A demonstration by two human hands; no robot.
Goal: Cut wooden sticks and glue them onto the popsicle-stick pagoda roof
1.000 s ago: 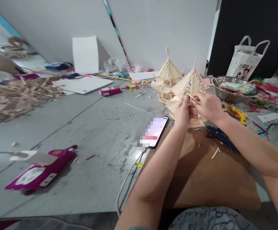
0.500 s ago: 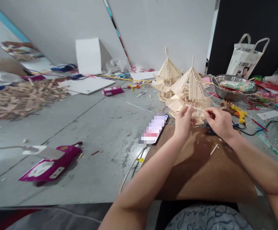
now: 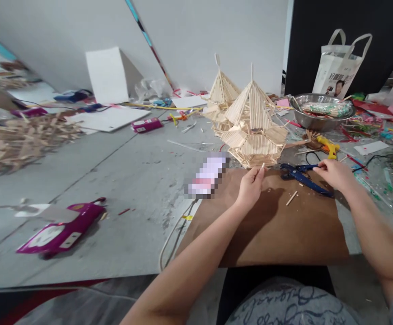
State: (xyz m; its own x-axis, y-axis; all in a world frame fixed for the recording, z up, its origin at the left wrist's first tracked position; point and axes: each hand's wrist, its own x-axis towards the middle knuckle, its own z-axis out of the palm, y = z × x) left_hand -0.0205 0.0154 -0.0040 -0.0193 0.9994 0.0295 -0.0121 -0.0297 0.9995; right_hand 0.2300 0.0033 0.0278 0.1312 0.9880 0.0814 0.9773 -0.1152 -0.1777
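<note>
My left hand (image 3: 251,186) is closed in a pinch on a thin wooden stick (image 3: 263,165), whose pale tip shows above the fingers. It is just in front of a model building (image 3: 250,144) made of wooden sticks, with pointed roofs. To the right lie blue-handled pliers (image 3: 298,175), jaws toward the left, on the brown sheet (image 3: 284,239). My right hand (image 3: 335,175) has its fingertips closed at the end of the pliers' upper handle. A short loose stick (image 3: 292,198) lies on the sheet below the pliers.
Left of the sheet lies a phone (image 3: 208,175) with a cable. Purple power strips (image 3: 61,230) and a heap of wood pieces (image 3: 30,140) are farther left. A yellow glue gun (image 3: 328,146), a metal bowl (image 3: 321,122) and scattered scraps lie at the right.
My right hand has left the stick and moved right to the pliers. My left hand has drawn back from the model, keeping the stick. The view has shifted slightly.
</note>
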